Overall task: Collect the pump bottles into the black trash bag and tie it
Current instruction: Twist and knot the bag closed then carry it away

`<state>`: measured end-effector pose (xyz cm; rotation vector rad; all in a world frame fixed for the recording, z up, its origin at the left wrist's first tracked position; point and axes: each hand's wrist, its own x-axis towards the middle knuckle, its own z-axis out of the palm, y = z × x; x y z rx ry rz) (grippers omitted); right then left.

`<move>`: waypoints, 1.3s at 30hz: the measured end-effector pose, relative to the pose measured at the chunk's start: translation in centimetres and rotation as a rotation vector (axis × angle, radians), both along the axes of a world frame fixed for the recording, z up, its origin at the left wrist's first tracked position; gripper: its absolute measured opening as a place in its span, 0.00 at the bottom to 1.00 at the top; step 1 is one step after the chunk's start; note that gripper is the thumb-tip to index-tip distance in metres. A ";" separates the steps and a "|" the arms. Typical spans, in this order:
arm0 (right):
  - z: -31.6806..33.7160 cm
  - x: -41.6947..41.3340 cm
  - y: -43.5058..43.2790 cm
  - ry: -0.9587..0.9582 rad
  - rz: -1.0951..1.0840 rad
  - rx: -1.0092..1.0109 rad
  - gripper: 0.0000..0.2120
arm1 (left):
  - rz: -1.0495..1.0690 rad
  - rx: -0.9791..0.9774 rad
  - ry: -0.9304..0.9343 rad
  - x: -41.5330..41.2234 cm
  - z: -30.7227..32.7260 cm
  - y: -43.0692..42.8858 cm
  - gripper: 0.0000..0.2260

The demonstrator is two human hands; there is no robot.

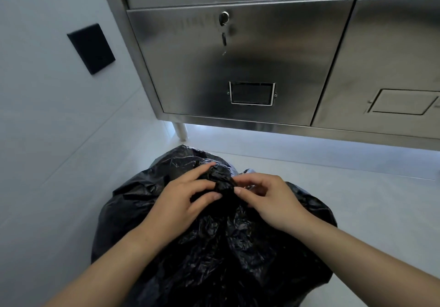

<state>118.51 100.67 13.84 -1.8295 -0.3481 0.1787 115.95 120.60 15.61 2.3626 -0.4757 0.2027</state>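
- Black bag [214, 247] on the floor [369, 211], full and bulging, in front of a steel cabinet [238, 56].
- Bag neck gathered into a bunched knot [220, 179] at the top centre.
- Left hand [181, 199] closed on the knot from the left, fingers wrapped over it, thumb underneath.
- Right hand [266, 199] pinching plastic at the knot's right side, fingers curled, thumb tip touching the bunch.
- Both hands close together, nearly touching across the knot.
- Bottles not visible; bag contents hidden by black plastic.
- Cabinet door with a lock [223, 18], key hanging in it, and a framed label holder [252, 93] lower down.
- Cabinet raised on a leg [180, 130], light gap beneath.
- Dark square plate [91, 48] on the wall, left of the cabinet.
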 end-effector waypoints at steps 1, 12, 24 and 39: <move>-0.1 0.0 -0.1 0.007 0.012 0.007 0.15 | 0.005 -0.031 -0.017 0.0 0.0 -0.2 0.08; 0.6 -1.1 0.3 0.154 0.032 -0.012 0.18 | 0.153 0.018 -0.032 -0.8 0.0 -1.4 0.18; -0.5 -1.1 0.1 0.126 -0.059 -0.081 0.06 | 0.165 -0.048 0.188 -1.6 -0.9 -0.9 0.04; -4.3 -2.8 1.2 -0.305 0.319 -0.462 0.24 | 0.267 -0.138 0.373 -2.9 -3.2 1.1 0.02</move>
